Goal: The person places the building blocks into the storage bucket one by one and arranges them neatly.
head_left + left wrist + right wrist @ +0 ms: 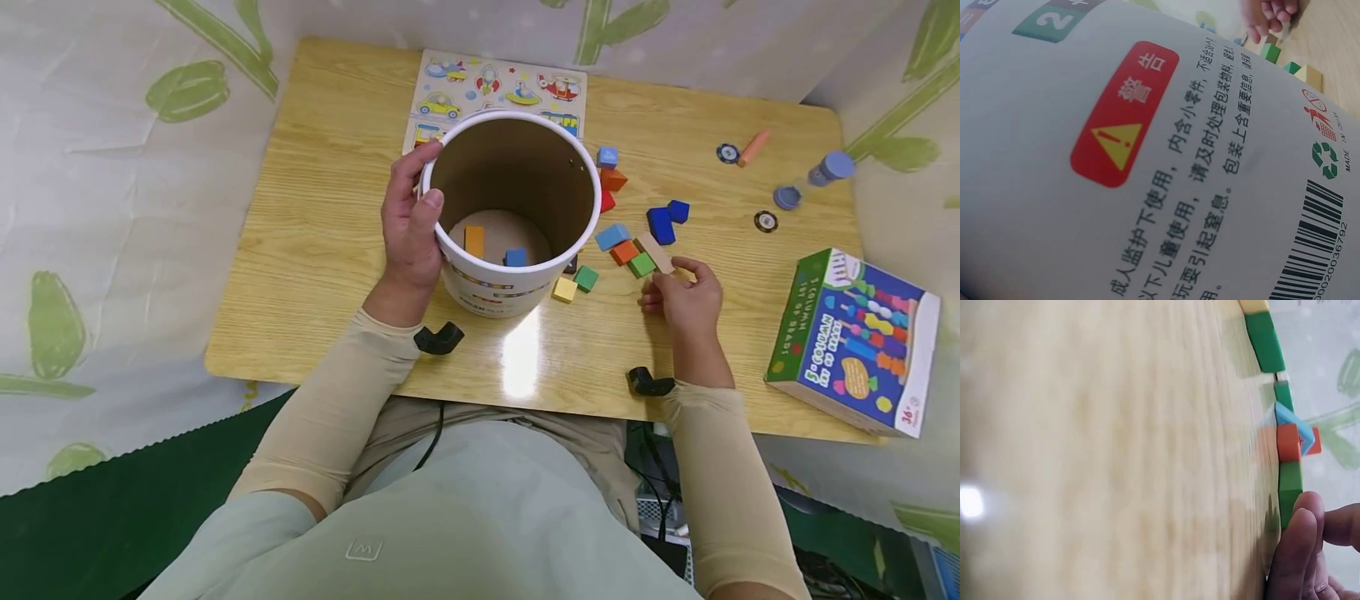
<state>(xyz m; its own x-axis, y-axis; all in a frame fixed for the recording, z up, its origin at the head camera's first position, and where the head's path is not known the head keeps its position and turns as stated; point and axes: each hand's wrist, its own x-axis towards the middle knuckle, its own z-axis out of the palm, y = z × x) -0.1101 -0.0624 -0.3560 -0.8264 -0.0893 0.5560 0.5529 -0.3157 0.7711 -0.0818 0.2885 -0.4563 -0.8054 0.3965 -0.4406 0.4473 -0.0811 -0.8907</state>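
Head view: a person at a wooden desk (300,250) grips the rim of a white bucket (480,296) with the left hand (412,229), a hold that likely keeps it steady with its mouth toward the wearer. On its floor lie 2 blocks, apart: an orange block (474,242) and a blue block (515,258). To the bucket's right, the right hand (686,300) appears to pinch the near end of a tan block (654,252) — perhaps because that end sticks out past its neighbours. A green block (642,265) lies beside it, with more coloured blocks nearby. Behind the bucket is a partly hidden picture board (465,87); at the desk's right sits a bead-set box (862,342), any contents unseen.

Left wrist view: the bucket's wall fills most of the frame, printed with a red warning label (1124,112) and a barcode (1310,244). The left hand's grip is out of sight here; the right hand's fingertips show at the top right.

Right wrist view: sideways on, blocks line the desk. The right hand's fingers are just beside the green block — they hide whatever they hold.
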